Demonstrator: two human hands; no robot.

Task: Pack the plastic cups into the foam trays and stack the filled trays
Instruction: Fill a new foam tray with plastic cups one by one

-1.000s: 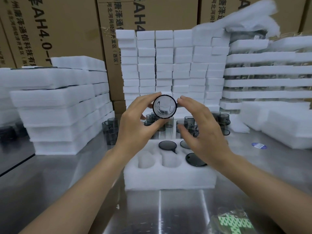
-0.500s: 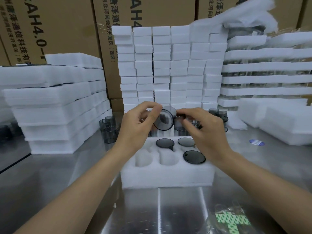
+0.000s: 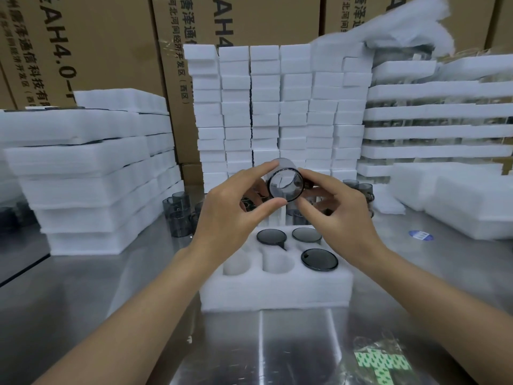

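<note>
I hold a smoky clear plastic cup (image 3: 286, 184) on its side above the table, its round end facing me. My left hand (image 3: 236, 209) pinches it between thumb and fingers from the left. My right hand (image 3: 338, 215) grips its right side. Below them lies a white foam tray (image 3: 277, 290) with round pockets. Three pockets hold dark cups (image 3: 319, 259); two front-left pockets show bare foam. More loose grey cups (image 3: 177, 215) stand on the table behind the tray, partly hidden by my hands.
Stacks of white foam trays (image 3: 83, 176) rise at left, small foam blocks (image 3: 277, 112) at centre back, and filled tray stacks (image 3: 438, 115) at right. Cardboard boxes (image 3: 97, 45) form the back wall. A plastic bag with green print (image 3: 380, 362) lies on the steel table near me.
Over the last second the cup dipped and tilted between my hands, then rose again with its round end turned toward me. Both hands stayed on it.
</note>
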